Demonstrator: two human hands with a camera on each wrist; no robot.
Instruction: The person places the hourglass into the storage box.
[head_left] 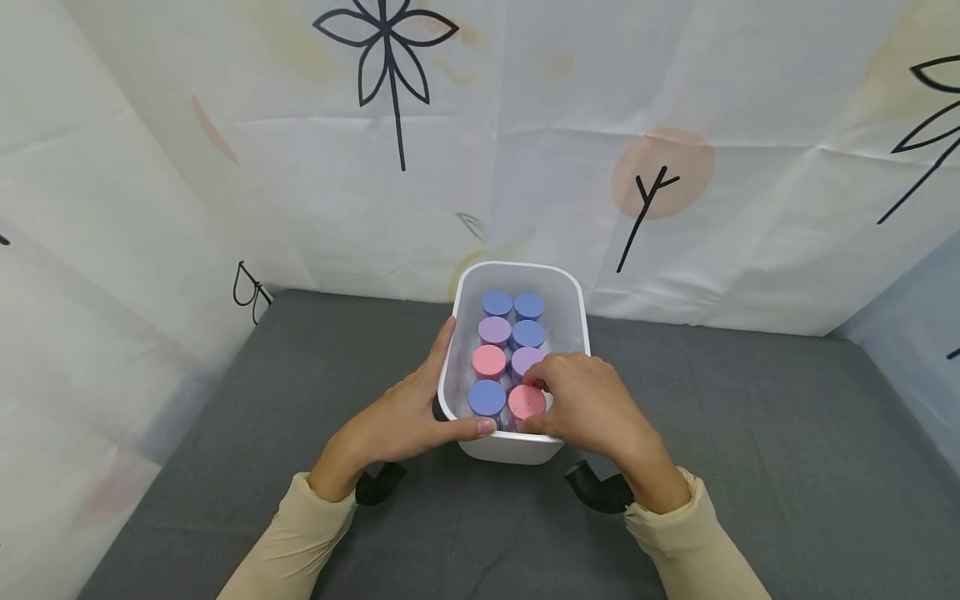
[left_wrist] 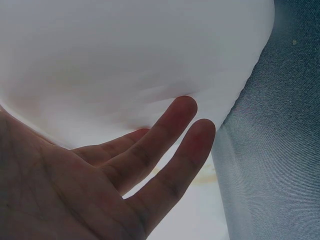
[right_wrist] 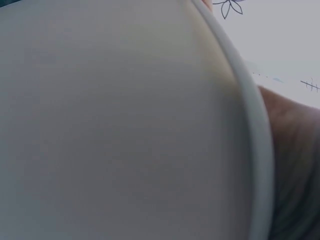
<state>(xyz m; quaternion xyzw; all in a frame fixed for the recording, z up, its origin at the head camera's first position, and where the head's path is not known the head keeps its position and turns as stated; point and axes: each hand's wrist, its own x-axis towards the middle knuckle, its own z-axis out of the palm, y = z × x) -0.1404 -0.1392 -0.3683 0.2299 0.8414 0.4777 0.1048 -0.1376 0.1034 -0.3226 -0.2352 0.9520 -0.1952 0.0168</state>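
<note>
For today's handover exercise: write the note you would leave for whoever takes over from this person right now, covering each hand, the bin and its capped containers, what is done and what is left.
Left hand: fingers straight against the white bin's left wall, thumb along the near rim, steadying it.
Right hand: over the bin's near right corner, fingers curled around the pink-capped container; not lifted yet.
Bin: on the grey mat, against the backdrop. It holds eight capped containers in two columns: four blue, two purple, two pink.
Done: bin steadied, grip taken on the near right pink one.
Left: probably lifting that one out; all eight are in the bin for now.
</note>
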